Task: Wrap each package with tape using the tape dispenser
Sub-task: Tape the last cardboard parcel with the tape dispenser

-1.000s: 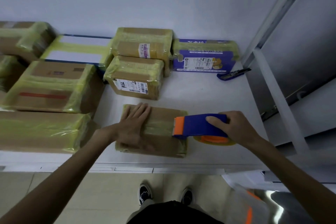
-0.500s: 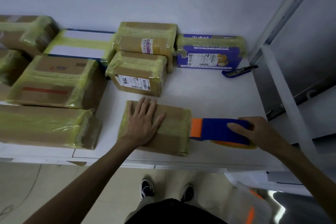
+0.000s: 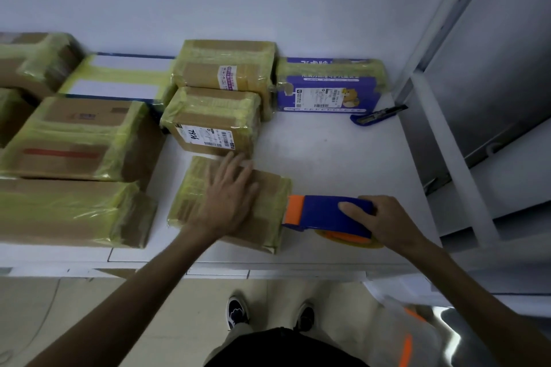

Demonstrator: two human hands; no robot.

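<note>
A small brown cardboard package [image 3: 268, 205], partly wrapped in yellowish tape, lies near the front edge of the white table [image 3: 343, 155]. My left hand [image 3: 229, 197] presses flat on its top with straight fingers. My right hand [image 3: 384, 222] grips the blue and orange tape dispenser [image 3: 325, 214], whose orange front end touches the package's right side. The tape roll [image 3: 348, 238] shows under the dispenser.
Several taped boxes fill the left and back: a long one [image 3: 68, 211], a large one [image 3: 80, 140], a labelled one [image 3: 214, 119], another behind it [image 3: 226, 68], and a purple box [image 3: 328, 86]. A blue utility knife [image 3: 378, 115] lies at back right. A metal rack post [image 3: 447, 128] stands right.
The dispenser slid right, off the package top to its right side. My left hand shifted on top of the package, and the view moved a little.
</note>
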